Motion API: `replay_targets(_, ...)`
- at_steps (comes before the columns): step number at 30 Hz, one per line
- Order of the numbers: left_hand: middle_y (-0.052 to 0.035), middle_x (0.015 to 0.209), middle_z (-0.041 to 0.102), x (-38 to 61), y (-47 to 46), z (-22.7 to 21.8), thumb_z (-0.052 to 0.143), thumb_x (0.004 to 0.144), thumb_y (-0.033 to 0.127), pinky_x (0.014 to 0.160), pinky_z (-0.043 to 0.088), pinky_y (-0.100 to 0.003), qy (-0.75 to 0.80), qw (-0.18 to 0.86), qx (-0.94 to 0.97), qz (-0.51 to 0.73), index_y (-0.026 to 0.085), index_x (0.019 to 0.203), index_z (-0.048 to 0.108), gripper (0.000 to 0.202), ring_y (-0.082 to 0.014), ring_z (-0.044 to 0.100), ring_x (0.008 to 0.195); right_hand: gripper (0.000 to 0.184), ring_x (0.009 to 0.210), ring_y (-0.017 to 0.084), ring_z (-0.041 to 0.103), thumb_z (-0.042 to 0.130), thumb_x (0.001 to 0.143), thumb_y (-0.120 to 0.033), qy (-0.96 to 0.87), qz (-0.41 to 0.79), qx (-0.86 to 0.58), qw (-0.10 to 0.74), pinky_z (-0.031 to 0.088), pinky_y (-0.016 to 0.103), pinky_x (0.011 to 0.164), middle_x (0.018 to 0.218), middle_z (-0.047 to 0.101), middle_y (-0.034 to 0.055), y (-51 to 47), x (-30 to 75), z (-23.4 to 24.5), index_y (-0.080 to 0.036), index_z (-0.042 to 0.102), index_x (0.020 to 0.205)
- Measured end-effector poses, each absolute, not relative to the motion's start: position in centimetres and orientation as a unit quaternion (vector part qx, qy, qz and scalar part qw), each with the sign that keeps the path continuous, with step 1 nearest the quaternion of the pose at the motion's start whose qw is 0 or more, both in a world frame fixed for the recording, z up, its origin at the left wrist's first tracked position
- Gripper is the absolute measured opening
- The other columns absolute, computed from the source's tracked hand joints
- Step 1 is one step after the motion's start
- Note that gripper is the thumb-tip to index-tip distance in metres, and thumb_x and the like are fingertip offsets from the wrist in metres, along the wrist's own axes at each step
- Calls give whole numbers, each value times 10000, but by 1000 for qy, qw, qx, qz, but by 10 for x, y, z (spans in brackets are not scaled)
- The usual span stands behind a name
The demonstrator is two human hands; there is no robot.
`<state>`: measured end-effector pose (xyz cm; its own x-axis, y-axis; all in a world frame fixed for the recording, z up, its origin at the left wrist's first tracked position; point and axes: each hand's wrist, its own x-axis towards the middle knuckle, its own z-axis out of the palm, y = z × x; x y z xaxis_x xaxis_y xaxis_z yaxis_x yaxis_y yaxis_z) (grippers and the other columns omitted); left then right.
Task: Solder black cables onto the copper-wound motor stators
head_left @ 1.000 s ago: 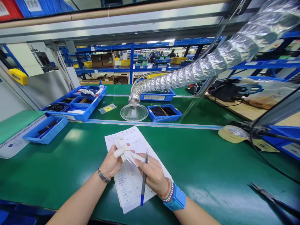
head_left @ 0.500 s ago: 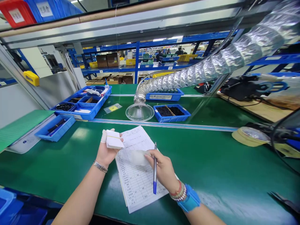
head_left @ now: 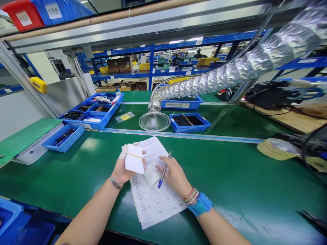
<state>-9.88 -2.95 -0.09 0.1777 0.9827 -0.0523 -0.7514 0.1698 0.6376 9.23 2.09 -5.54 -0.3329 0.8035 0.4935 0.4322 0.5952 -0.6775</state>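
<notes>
Left hand [head_left: 127, 169] curled, gripping banded white pad [head_left: 134, 159] (finger cot [head_left: 123, 152] on one finger); right hand [head_left: 174, 175] pinching blue pen [head_left: 163, 176] above white cloth [head_left: 151, 174], paper form [head_left: 155, 203] near tabletop [head_left: 230, 177] front edge. Risk: slipped pen tip marks form.

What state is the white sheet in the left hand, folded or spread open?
Folded: the white sheet forms a small squared pad, gripped in the left hand, with a thin yellow line running across it.
</notes>
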Motion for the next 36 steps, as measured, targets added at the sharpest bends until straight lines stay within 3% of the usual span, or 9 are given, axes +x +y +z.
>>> replay_targets(3,-107,1007,606,-84,-34,-8,438,809,516,604,472,-363,228,771,255,537,245,1139,466,427,-217,618,694,287,902,227,546,564,773,-362,-761,281,-374,450,461,407,796,1000,586,94,16,92,-45,-184,552,997)
replay_targets(6,-103,1019,603,-71,-39,-18,460,810,492,622,487,-379,220,804,249,494,266,1190,433,444,-220,623,721,330,669,138,552,638,715,-344,-694,475,-323,434,493,279,588,807,557,15,2,87,-35,-193,502,975)
replay_targets(8,-97,994,609,-66,-41,-24,468,809,486,627,497,-385,217,810,250,484,258,1187,438,443,-222,628,727,350,489,81,478,685,671,-342,-638,579,-309,403,422,199,431,644,475,-53,-4,83,-32,-193,470,903)
replay_targets(11,-78,886,629,-63,-44,-27,502,782,504,634,502,-386,218,815,262,469,238,1151,459,457,-238,640,728,375,367,43,385,711,642,-371,-576,654,-299,388,318,167,330,604,463,-74,-5,80,-31,-194,431,817)
replay_targets(17,-72,839,647,-60,-47,-23,505,787,491,668,485,-379,221,826,252,454,247,1197,414,486,-231,651,701,309,547,92,466,705,649,-400,-599,580,-309,458,395,204,480,628,515,-21,-1,81,-31,-165,507,681)
replay_targets(22,-69,916,634,-61,-47,-25,555,779,414,706,472,-394,209,824,245,466,280,1224,383,495,-242,643,771,299,498,85,434,657,701,-426,-587,562,-330,479,371,198,440,578,501,-25,-3,79,-33,-167,515,657)
replay_targets(28,-69,931,631,-63,-49,-23,667,666,186,779,440,-388,177,833,272,448,261,1248,361,662,-238,625,832,285,476,76,440,665,691,-412,-573,554,-335,502,388,189,415,556,496,-29,-1,78,-35,-168,531,634)
replay_targets(32,-88,891,647,-61,-49,-20,666,686,375,729,453,-363,193,825,266,461,212,1242,388,642,-247,634,791,273,315,36,321,633,727,-398,-527,627,-322,475,254,153,283,457,384,-84,-4,78,-35,-175,486,672)
replay_targets(36,-84,813,659,-61,-49,-22,620,719,442,688,462,-366,211,816,272,464,207,1141,449,512,-259,645,761,274,303,30,296,621,738,-393,-524,641,-308,469,254,154,283,454,363,-93,-5,78,-32,-175,468,671)
